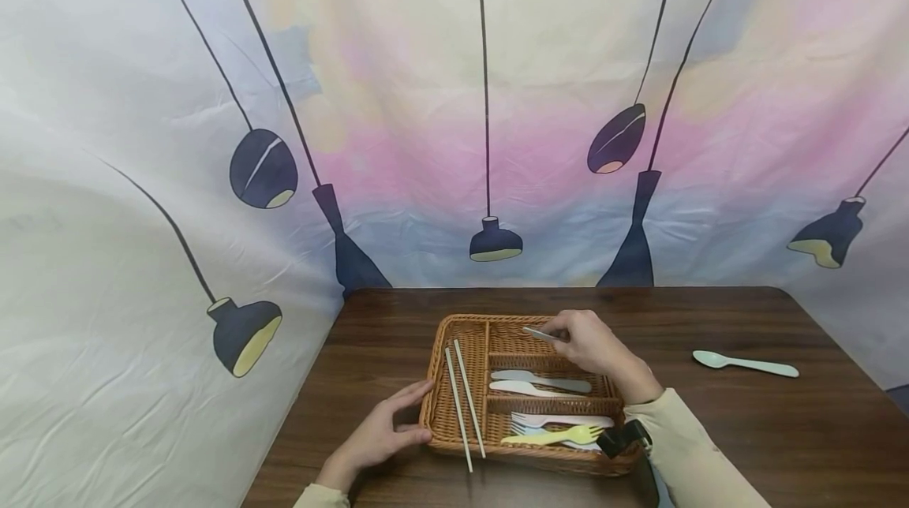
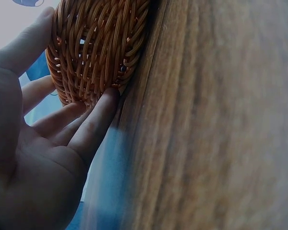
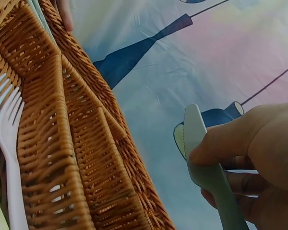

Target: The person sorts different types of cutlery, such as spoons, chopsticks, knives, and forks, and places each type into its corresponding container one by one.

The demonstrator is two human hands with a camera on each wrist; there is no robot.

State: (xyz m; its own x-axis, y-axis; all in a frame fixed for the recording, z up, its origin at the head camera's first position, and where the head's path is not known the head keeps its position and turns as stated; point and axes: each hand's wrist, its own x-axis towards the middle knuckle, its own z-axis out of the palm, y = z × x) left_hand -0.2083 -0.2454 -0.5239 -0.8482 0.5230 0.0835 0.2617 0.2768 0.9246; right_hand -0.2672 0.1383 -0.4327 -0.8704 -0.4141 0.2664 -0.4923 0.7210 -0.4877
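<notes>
My right hand pinches a pale plastic knife between thumb and fingers, held above the back compartment of the wicker basket. Its serrated edge shows in the right wrist view. On the basket's left side, my left hand rests with fairly straight fingers against the weave. Two chopsticks lie in the left compartment, their near ends over the front rim. Two more knives lie in the middle compartment. A yellow fork lies with other forks in the front one.
A pale green spoon lies on the dark wooden table, right of the basket. Behind the table hangs a cloth printed with lamps. A black strap on the right wrist overlaps the basket's front right corner.
</notes>
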